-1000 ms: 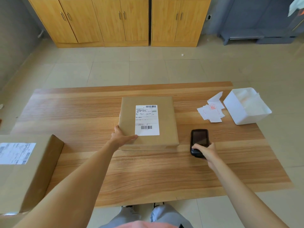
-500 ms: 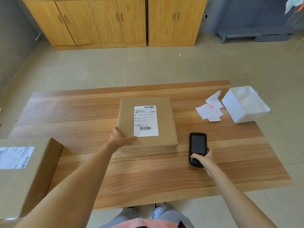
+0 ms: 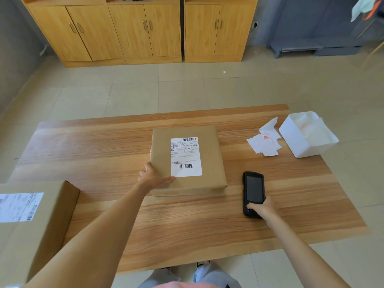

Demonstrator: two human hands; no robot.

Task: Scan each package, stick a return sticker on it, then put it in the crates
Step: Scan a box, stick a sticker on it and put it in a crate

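While the left hand (image 3: 154, 177) stays flat and relaxed on the near left corner of the package (image 3: 188, 161), the right hand (image 3: 260, 208) has drawn the scanner (image 3: 253, 194) a little nearer along the table (image 3: 104, 154) and now curls its fingers around its lower end, so I judge the scan comes next. The package is a flat brown parcel in the middle of the table, with a white label (image 3: 186, 156) carrying two barcodes facing up and no return sticker on it yet.

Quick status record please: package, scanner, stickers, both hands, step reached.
package: brown parcel flat on table, shipping label facing up
scanner: black handheld lying on table, right of parcel
stickers: loose pile beside white bin
left hand: resting on parcel's near-left corner
right hand: gripping scanner's near end
step: no return sticker visible on parcel
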